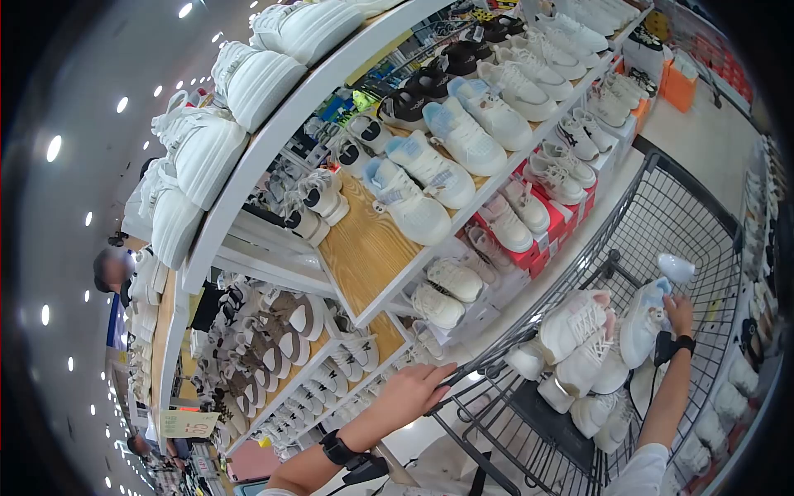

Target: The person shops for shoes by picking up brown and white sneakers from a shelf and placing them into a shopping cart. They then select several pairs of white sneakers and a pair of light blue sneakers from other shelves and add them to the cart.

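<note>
My right hand [680,316] is inside the black wire shopping cart [718,207], closed on the heel end of a white and light-blue sneaker [642,324]. Below and left of that shoe, several white sneakers [576,331] lie piled in the cart. A small white object [676,268] rests in the cart just above my right hand. My left hand [416,388] lies on the cart's near rim at its left corner, fingers stretched forward. Whether its fingertips grip the rim is hard to see.
A shelf [364,256] of white and light-blue sneakers runs along the cart's left side, with red shoe boxes [571,217] beneath it. More shoes line the right edge. A price sign [188,424] stands at lower left. Another person [112,269] is at far left.
</note>
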Demonstrator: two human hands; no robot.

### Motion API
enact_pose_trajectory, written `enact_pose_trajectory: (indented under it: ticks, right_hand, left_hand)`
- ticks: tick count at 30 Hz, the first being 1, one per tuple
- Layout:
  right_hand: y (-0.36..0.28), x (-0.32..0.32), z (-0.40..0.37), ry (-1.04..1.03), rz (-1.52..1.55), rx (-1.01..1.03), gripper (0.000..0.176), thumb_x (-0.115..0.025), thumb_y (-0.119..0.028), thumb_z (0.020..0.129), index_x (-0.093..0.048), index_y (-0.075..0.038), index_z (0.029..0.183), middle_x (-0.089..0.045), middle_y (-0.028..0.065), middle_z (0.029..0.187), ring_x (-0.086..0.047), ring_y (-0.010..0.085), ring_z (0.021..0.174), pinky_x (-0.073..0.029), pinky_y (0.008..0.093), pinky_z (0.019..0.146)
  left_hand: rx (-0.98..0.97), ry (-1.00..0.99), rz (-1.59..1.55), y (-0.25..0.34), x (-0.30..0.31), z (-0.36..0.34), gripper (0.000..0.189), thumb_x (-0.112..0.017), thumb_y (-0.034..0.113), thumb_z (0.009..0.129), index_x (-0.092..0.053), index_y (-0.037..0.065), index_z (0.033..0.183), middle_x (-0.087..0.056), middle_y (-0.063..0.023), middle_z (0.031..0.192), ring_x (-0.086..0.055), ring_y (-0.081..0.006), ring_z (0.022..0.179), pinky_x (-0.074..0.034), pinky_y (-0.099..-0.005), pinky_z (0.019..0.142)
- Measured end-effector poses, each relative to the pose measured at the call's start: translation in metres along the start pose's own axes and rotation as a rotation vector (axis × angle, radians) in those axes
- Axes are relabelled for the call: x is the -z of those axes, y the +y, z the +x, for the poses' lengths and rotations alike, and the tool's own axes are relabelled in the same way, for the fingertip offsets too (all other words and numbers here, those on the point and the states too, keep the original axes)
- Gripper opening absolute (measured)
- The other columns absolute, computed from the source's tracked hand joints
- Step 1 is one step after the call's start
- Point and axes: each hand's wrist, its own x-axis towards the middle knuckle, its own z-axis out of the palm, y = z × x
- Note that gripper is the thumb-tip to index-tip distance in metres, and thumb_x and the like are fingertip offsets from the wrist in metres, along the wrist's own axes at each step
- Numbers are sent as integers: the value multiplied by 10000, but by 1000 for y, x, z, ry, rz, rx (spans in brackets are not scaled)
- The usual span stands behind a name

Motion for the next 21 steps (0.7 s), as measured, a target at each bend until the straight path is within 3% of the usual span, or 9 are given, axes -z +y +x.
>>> enact_pose_trajectory:
  ticks: [1, 2, 3, 6, 10, 13, 16, 20, 21]
  right_hand:
    - [-1, 5, 0, 2, -40, 55, 430, -549, -433, 775, -647, -15, 786, -537, 235, 920, -500, 373, 949, -406, 435, 771]
    - [-4, 1, -2, 133, -65, 146, 447, -555, -428, 773, -631, 10, 726, -565, 244, 828, -548, 389, 839, -416, 453, 695]
    - [-5, 3, -1, 137, -73, 150, 447, -555, -428, 773, -631, 10, 726, -565, 244, 828, -548, 389, 839, -416, 453, 695]
    - [-23, 10, -14, 142, 119, 105, 442, -545, -406, 791, -604, 22, 704, -548, 244, 622, -539, 409, 618, -408, 462, 585]
    - [-61, 39, -40, 275, 21, 239, 432, -546, -385, 798, -587, 29, 679, -542, 253, 637, -537, 408, 629, -406, 459, 582]
    - [-85, 59, -58, 396, 76, 318, 379, -574, -283, 799, -510, 29, 592, -499, 239, 577, -490, 403, 555, -370, 450, 528]
    - [-122, 96, -75, 416, 212, 370, 367, -580, -211, 798, -424, 37, 577, -433, 203, 525, -416, 351, 489, -314, 413, 479]
    - [-225, 178, -112, 427, 318, 538, 335, -620, -145, 751, -402, 28, 565, -401, 154, 506, -383, 295, 470, -294, 374, 460]
    - [-257, 195, -123, 440, 314, 720, 335, -648, -137, 715, -401, 5, 540, -384, 130, 480, -386, 271, 450, -283, 361, 449]
  left_hand:
    - [-5, 22, 12, 0, 1, 0, 333, -580, 167, 780, -522, 93, 1099, -564, -110, 802, -566, -284, 732, -464, -349, 631]
    - [-3, 24, 21, 1, 1, -1, 326, -580, 168, 781, -525, 92, 1094, -560, -108, 785, -565, -282, 721, -463, -352, 619]
    - [-4, 30, 13, 2, 2, -2, 326, -580, 168, 781, -525, 92, 1094, -560, -108, 785, -565, -282, 721, -463, -352, 619]
    - [17, -2, 1, 2, 6, -6, 320, -555, 168, 793, -515, 77, 1097, -560, -119, 782, -560, -297, 720, -452, -367, 646]
    - [3, 51, -21, -8, 3, -15, 314, -553, 181, 794, -517, 78, 1089, -559, -117, 775, -560, -300, 714, -451, -371, 641]
    - [-55, 114, -70, -12, 3, -27, 313, -555, 197, 793, -519, 83, 1082, -555, -114, 788, -557, -302, 719, -450, -376, 638]
    - [-37, 36, -107, -14, 6, -34, 298, -555, 218, 800, -538, 88, 1067, -563, -114, 874, -561, -296, 781, -455, -377, 659]
    - [-39, 76, -261, -21, 8, -44, 289, -540, 241, 817, -551, 79, 1056, -564, -106, 927, -557, -293, 844, -460, -363, 719]
    - [-43, 89, -271, -23, 10, -45, 289, -540, 241, 817, -551, 79, 1056, -564, -106, 927, -557, -293, 844, -460, -363, 719]
